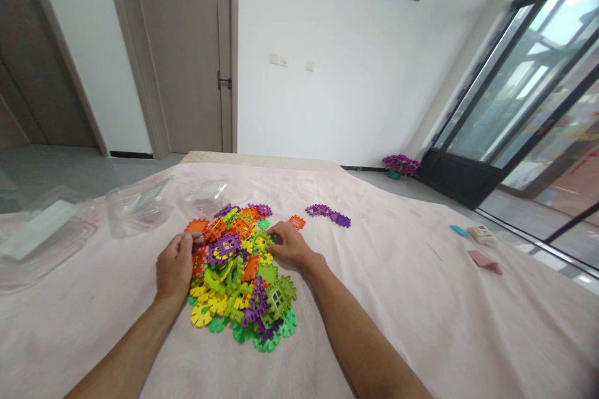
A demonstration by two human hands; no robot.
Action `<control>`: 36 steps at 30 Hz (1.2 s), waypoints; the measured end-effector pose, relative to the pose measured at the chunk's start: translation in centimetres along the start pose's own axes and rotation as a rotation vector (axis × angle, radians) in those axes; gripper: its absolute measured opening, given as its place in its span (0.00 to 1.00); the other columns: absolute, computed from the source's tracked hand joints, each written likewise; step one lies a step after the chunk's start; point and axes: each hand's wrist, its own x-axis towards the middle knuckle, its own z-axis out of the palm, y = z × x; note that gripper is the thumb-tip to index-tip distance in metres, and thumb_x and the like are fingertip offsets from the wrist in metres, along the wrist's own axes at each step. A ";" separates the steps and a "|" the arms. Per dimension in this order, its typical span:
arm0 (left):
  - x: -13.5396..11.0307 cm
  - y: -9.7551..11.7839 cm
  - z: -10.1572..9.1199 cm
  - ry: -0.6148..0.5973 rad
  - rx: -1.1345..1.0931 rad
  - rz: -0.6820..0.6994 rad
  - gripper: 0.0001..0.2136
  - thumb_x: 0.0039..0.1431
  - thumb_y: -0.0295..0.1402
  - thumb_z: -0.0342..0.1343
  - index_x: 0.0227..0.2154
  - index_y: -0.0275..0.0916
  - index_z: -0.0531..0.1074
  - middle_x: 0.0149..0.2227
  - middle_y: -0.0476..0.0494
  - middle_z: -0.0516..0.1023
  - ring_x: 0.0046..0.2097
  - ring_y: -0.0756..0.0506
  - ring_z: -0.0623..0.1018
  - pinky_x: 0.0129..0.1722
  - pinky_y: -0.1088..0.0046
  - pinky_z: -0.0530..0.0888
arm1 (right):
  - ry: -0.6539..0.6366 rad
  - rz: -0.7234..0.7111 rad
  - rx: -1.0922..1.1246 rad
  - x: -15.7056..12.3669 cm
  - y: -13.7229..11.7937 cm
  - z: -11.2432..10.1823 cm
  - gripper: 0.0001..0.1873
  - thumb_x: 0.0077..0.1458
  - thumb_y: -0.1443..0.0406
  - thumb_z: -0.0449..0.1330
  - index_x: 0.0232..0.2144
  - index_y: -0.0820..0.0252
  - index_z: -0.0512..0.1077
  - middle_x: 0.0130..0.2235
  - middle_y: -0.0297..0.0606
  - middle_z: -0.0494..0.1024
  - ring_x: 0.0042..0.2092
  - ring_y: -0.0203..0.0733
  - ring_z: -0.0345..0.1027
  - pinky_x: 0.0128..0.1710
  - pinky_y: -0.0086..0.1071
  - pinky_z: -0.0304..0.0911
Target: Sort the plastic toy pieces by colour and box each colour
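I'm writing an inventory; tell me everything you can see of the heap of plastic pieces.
The heap of plastic pieces is jumbled: flat notched squares, some with window-like cutouts, and slotted discs, in orange, purple, yellow and green. It lies on the pink cloth, with the left hand and right hand touching its sides.

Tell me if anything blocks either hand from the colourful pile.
Nothing visible does: the left hand is at the left edge of the pile, the right hand at its right. A loose orange piece lies beyond the right hand.
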 end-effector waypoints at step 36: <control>-0.3 0.9 -0.1 0.003 0.014 -0.042 0.15 0.59 0.44 0.49 0.35 0.41 0.77 0.36 0.44 0.83 0.45 0.40 0.80 0.53 0.62 0.72 | 0.316 0.738 -0.267 -2.9 5.0 -9.6 0.13 0.55 0.57 0.58 0.24 0.56 0.76 0.27 0.38 0.78 0.33 0.45 0.72 0.34 0.33 0.61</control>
